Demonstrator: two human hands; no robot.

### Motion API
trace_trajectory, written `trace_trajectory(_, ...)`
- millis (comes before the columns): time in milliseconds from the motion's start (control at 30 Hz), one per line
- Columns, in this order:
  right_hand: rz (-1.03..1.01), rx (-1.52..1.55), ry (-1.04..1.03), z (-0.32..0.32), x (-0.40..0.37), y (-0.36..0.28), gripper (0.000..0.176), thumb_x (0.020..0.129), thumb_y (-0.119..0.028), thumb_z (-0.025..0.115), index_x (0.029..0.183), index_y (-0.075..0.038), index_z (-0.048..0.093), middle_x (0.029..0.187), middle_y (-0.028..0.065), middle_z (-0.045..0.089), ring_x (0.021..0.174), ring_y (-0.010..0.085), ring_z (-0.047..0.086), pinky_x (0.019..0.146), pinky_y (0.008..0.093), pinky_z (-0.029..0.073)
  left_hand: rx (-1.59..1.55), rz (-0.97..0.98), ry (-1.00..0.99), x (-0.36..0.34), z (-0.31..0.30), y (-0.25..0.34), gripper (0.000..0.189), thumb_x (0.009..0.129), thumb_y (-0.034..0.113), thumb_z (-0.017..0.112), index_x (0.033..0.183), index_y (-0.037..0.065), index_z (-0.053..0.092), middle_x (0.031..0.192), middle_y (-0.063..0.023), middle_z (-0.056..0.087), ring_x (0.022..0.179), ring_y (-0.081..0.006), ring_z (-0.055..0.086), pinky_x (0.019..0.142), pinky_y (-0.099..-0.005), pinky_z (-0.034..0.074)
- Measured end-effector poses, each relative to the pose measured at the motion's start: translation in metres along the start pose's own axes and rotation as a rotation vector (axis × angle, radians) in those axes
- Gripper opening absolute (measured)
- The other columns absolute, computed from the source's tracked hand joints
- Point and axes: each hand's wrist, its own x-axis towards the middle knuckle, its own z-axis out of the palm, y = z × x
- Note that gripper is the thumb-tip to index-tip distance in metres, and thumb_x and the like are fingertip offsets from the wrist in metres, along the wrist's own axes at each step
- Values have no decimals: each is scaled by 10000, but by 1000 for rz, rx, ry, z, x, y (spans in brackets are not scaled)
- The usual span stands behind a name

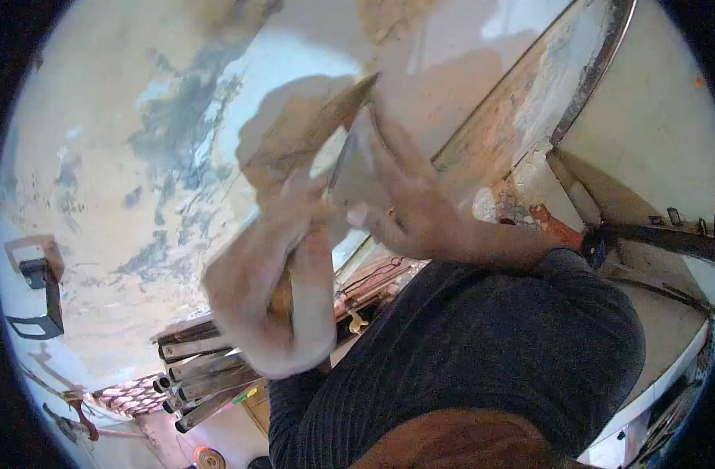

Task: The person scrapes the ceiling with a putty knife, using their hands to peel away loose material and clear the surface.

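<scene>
My left hand (271, 273) and my right hand (424, 207) are close together over the stained work surface (123, 195), and both are smeared by motion. Between them is a thin, pale flat piece (343, 160) with a dark edge; its kind cannot be made out. The bent fingers and thumb of my left hand close at its lower left edge. My right hand grips it from the other side, thumb toward my left hand and longer fingers pointing away from me. Shadows of both hands fall on the surface beyond.
Several long metal tools (197, 379) lie in a row at the lower left. A black bracket-like object (43, 297) is at the far left, and a tape roll (209, 457) is at the bottom. A red-handled tool (559, 228) lies by my right forearm.
</scene>
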Motion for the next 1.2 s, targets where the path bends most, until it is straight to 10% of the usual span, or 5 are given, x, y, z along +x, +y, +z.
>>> trace_trajectory(633, -41, 47, 47, 7, -2, 2, 924, 870, -498, 638, 1496, 54, 242, 1552, 365, 100, 1256, 581, 382, 1061, 611, 306, 30, 19, -56, -6, -5, 5, 215, 815, 117, 620, 848, -87, 678, 824, -187, 698, 786, -232, 681, 745, -305, 519)
trace_trajectory(1200, -30, 84, -6, 7, -13, 5, 919, 897, -474, 614, 1529, 26, 171, 1570, 338, 95, 1380, 524, 263, 1122, 570, 228, 48, -7, -52, -8, 2, 10, 231, 801, 116, 607, 867, -92, 684, 826, -220, 696, 764, -266, 690, 753, -320, 528)
